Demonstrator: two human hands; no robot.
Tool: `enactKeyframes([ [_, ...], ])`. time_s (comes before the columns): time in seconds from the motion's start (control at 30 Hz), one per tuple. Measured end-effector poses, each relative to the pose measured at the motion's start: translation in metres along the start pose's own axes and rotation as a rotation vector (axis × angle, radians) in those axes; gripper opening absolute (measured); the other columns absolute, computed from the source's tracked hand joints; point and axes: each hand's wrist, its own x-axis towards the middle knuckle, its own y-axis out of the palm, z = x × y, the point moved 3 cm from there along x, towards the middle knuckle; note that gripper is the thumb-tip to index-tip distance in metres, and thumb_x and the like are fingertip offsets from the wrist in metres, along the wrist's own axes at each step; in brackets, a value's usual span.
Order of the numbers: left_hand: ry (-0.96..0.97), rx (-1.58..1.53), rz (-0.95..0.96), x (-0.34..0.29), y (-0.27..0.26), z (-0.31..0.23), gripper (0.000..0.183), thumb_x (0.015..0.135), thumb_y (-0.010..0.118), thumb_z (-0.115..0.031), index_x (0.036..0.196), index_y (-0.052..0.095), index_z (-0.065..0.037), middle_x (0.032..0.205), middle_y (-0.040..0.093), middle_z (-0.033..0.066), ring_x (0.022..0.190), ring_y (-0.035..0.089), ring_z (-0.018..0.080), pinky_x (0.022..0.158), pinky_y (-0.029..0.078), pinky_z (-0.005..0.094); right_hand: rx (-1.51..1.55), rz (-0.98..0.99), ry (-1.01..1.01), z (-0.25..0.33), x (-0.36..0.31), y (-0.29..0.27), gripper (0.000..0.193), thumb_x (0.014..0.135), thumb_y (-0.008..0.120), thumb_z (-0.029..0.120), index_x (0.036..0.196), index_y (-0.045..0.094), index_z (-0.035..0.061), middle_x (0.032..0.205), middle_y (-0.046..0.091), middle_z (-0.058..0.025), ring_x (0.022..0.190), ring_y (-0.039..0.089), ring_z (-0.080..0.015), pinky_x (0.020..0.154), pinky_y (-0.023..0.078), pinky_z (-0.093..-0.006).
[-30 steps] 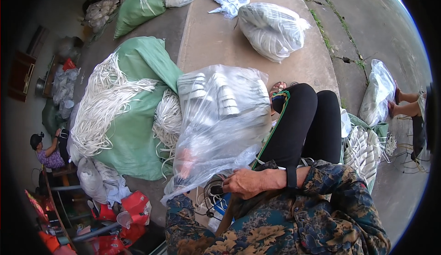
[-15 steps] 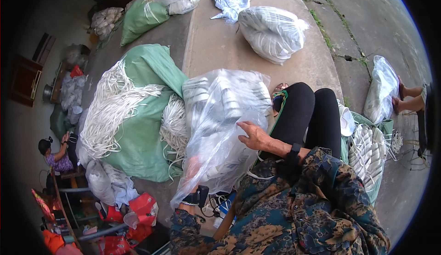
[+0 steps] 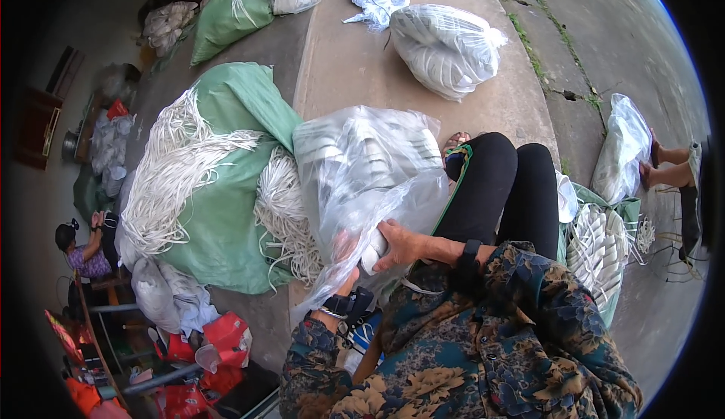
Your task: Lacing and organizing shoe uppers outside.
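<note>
A large clear plastic bag (image 3: 332,163) packed with rows of white bundled strips (image 3: 370,154) lies in front of my knees. My left hand (image 3: 346,256) is inside the bag's near end, its fingers showing blurred through the film, curled beside a small white bundle (image 3: 371,257). From the right, my right hand (image 3: 402,245) closes its thumb and fingers on the plastic by that same bundle, close to the left hand. The film veils part of both grips. Left of the bag, loose white strips (image 3: 174,173) spread over a green woven sack (image 3: 226,234).
A tied clear bag (image 3: 445,52) stands ahead. An open sack of white bundles (image 3: 596,256) sits by my right leg. Red bags (image 3: 226,340) and a metal frame lie at lower left. Another person (image 3: 91,253) sits far left; another person's feet (image 3: 661,166) show at right.
My right hand has moved down and left, from the bag's right side to beside my left hand. The left hand has risen slightly toward it, and a white bundle now shows between them.
</note>
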Motion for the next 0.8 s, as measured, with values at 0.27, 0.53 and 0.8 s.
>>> enactKeyframes([
  [0.27,-0.123,-0.153,-0.026,0.012,-0.018,0.011,0.016,0.081,0.059,-0.018,0.09,0.063,-0.005,0.085,0.062,0.0073,0.076,0.059,0.0208,0.068,0.048,0.0356,0.372,0.13,0.035,-0.009,0.013,0.015,0.073,0.069,0.076,0.028,0.124,0.039,-0.0026,0.115,0.051,-0.0199,0.098,0.054,-0.0302,0.081,0.046,-0.036],
  [0.53,0.294,0.495,-0.319,0.039,-0.107,-0.004,0.02,0.078,0.061,-0.016,0.093,0.061,-0.003,0.085,0.061,0.0105,0.08,0.059,0.0245,0.073,0.046,0.0374,0.666,-0.231,0.082,-0.015,0.007,-0.023,0.051,0.082,0.06,0.008,0.128,0.039,0.0013,0.118,0.051,-0.0143,0.103,0.053,-0.0194,0.083,0.047,-0.0312],
  [0.8,0.382,1.19,-0.385,0.09,-0.038,0.012,0.029,0.077,0.06,-0.021,0.099,0.06,-0.001,0.098,0.061,0.0186,0.092,0.058,0.035,0.08,0.044,0.0414,0.524,-0.367,0.046,-0.021,-0.011,-0.058,0.037,0.079,0.058,0.008,0.113,0.052,-0.0032,0.104,0.061,-0.0158,0.095,0.059,-0.0234,0.081,0.048,-0.0335],
])
